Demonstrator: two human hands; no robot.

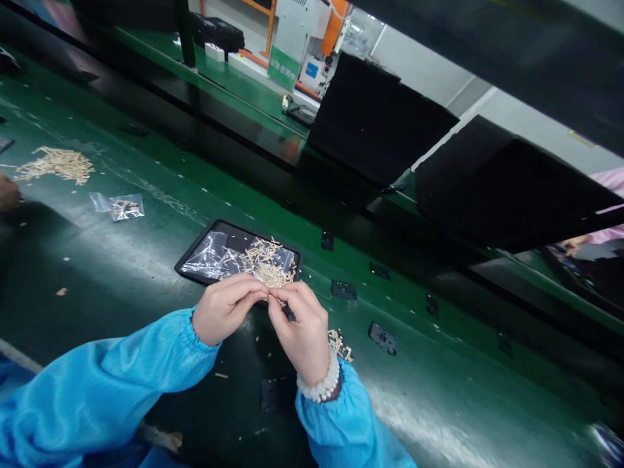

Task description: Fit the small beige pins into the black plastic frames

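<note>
My left hand [229, 309] and my right hand [305, 331] meet fingertip to fingertip at the near edge of a black tray [233, 239]. Both are closed in a pinch; whatever lies between the fingers is too small or hidden to make out. Just beyond the fingertips, a heap of small beige strips [270, 263] lies in the tray, partly on clear plastic bags [207, 253]. Beside my right wrist is a smaller cluster of beige pieces [340, 344], partly covered by the hand. A dark flat part [276, 394] rests below my hands.
Several flat black parts [344, 290] are spread over the green work surface [439, 390] to the right. Leftward are another beige pile [58, 164], a clear bag [125, 208] and another person's hand [7, 193]. Dark panels [380, 117] stand behind; a pink sleeve [609, 182] shows far right.
</note>
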